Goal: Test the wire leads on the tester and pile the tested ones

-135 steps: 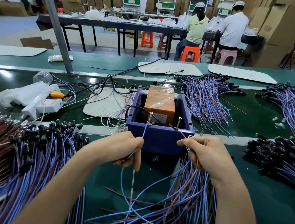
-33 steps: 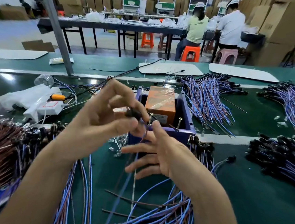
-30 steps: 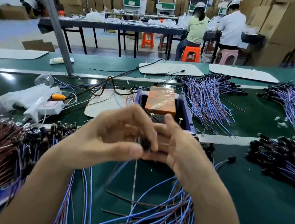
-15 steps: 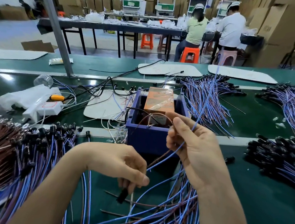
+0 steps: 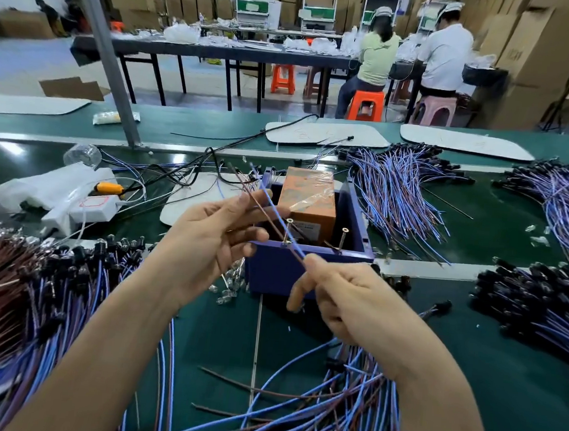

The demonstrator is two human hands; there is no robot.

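Tester box [image 5: 274, 273] blocks 12; brown heap [image 5: 1, 293] 9, black-capped heap [image 5: 536, 306] 3, loose leads [image 5: 310, 420] 6. Bare belt [image 5: 507, 400] open at 4.

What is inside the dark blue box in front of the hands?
An orange block wrapped in clear film sits in the blue box; two screws stand at its front. The box floor is hidden.

Blue-brown lead [image 5: 277, 212] slanted over blue tester box [image 5: 305, 274]; pile [image 5: 46, 284] left.
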